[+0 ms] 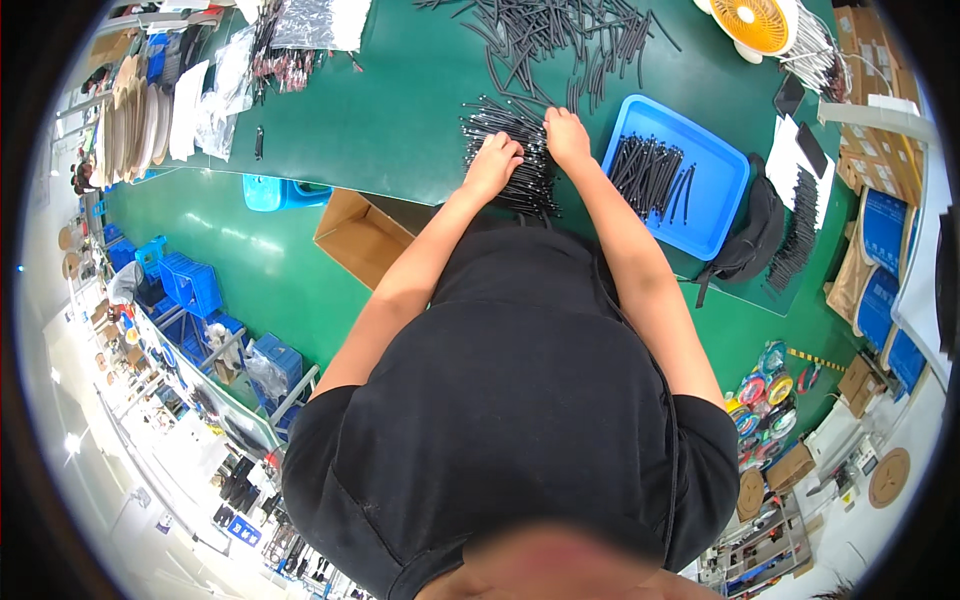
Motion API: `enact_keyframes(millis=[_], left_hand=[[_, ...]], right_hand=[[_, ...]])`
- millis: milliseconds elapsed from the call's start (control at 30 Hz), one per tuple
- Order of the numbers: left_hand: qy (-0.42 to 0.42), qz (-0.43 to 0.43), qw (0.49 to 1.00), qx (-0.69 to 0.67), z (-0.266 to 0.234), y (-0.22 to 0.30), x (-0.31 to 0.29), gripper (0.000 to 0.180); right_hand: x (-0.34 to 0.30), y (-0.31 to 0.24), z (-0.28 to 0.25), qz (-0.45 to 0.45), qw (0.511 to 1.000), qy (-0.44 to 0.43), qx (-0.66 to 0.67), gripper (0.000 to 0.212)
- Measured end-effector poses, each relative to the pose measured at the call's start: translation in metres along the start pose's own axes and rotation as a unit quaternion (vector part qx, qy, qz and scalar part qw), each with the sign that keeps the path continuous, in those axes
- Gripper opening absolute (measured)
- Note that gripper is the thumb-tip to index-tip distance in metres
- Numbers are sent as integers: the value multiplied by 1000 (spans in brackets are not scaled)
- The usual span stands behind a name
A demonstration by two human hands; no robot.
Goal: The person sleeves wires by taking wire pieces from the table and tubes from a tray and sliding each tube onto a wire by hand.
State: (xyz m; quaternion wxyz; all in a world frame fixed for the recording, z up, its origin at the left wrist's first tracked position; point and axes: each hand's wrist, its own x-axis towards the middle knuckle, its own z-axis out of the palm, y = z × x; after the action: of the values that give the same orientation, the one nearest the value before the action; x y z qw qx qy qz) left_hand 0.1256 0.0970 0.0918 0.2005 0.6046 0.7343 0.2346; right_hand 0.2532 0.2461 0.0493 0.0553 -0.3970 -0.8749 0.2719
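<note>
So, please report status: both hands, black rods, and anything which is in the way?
Left hand on black rod pile. Right hand at its far right corner, grip unclear. Blue tray on the right, clear of both hands.

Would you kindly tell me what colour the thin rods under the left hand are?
The thin rods look mostly black, best in the head view.

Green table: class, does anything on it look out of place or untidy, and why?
Yes. A small black piece lies alone toward the left, apart from the piles. At the far side, loose black tubes sprawl in all directions, unlike the mostly aligned tubes in the blue tray.
</note>
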Motion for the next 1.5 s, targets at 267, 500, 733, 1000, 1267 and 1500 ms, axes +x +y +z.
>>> enact_keyframes(millis=[267,500,733,1000,1267,1500], left_hand=[[98,-87,980,-147,0,11,12,14],[24,-58,959,-275,-21,68,22,18],[-21,-72,962,-264,-56,91,11,19],[9,-28,967,-251,-81,109,-7,16],[-57,-11,977,-205,-83,121,-11,17],[-16,2,977,-212,-83,127,-11,17]], right_hand=[[-88,10,-70,-11,967,4,255,16],[-127,-32,-88,44,945,-24,324,22],[-145,-45,-127,-34,991,45,124,24],[-158,-54,-155,-53,984,160,51,28],[-165,-59,-154,-26,985,160,64,24],[-172,-54,-159,-25,983,176,49,23]])
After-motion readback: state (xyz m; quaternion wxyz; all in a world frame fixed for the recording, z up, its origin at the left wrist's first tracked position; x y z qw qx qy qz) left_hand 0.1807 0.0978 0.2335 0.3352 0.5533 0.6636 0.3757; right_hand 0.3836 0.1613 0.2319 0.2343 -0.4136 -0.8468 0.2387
